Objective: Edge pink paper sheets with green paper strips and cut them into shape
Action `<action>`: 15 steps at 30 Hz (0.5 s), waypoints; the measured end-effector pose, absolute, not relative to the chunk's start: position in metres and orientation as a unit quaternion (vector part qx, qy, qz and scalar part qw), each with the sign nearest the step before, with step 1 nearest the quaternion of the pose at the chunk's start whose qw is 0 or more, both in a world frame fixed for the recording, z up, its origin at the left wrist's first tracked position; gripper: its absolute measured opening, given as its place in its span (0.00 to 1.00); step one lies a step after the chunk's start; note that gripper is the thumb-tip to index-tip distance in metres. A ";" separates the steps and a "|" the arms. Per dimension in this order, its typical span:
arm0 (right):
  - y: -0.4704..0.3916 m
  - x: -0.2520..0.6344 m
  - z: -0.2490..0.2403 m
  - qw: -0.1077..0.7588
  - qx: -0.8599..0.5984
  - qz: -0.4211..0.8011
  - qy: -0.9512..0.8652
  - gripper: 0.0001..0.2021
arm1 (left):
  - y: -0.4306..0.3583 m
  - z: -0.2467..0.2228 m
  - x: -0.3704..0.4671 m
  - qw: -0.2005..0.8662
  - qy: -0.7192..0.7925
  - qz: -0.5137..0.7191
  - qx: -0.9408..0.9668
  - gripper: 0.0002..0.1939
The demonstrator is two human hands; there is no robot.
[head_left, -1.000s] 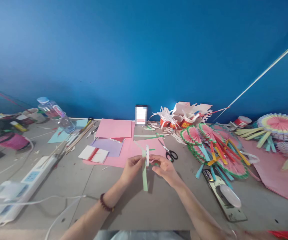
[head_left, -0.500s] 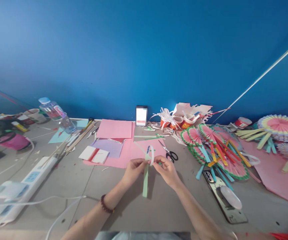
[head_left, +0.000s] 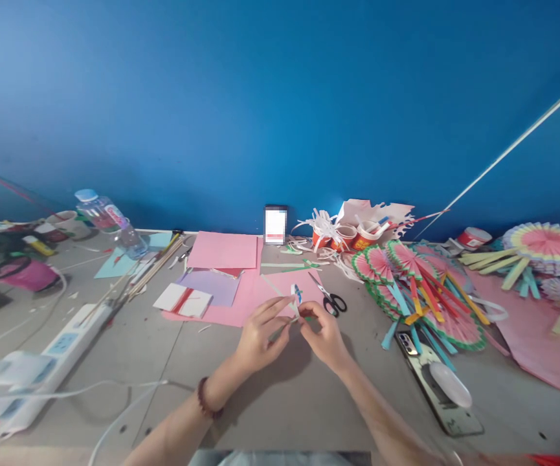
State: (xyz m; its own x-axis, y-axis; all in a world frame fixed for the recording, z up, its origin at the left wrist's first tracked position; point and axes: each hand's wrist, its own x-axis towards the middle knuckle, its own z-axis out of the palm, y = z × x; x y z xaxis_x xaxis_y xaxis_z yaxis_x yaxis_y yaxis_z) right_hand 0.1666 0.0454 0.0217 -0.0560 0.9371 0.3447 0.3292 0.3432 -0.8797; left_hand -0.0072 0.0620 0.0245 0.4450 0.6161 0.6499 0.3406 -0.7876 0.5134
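Observation:
Near the middle of the table, my left hand (head_left: 263, 333) is closed, its fingers and thumb bent toward a pale green paper strip (head_left: 293, 320). Facing it, my right hand (head_left: 325, 336) pinches the same small piece between thumb and fingers. A white tape loop (head_left: 296, 293) with a blue and green mark rises between the fingertips. Just beyond the hands lies pink paper (head_left: 253, 288) with thin green strips on it. Black-handled scissors (head_left: 333, 303) rest to the right of my right hand. The exact contact at the fingertips is partly hidden.
Folded paper fans (head_left: 410, 265), a phone (head_left: 454, 414) and a white mouse (head_left: 449, 383) lie to the right. Cups of strips (head_left: 342, 237) stand at the back. On the left are a power strip (head_left: 61, 346), cables, a leaning bottle (head_left: 114, 223) and wooden sticks (head_left: 158, 268).
The green strip that hung down below my hands no longer hangs there. My left hand has turned and its fingers now reach up and over. The white loop looks smaller and narrower.

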 end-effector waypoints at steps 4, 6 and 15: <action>0.045 0.166 0.021 0.484 -0.486 0.292 -0.666 0.05 | 0.062 0.022 -0.009 0.097 0.285 0.433 0.850 0.12; 0.045 0.166 0.019 0.476 -0.491 0.284 -0.672 0.05 | 0.062 0.022 -0.009 0.079 0.276 0.436 0.853 0.13; 0.045 0.166 0.011 0.447 -0.532 0.166 -0.700 0.06 | 0.059 0.026 -0.005 0.139 0.307 0.450 0.827 0.08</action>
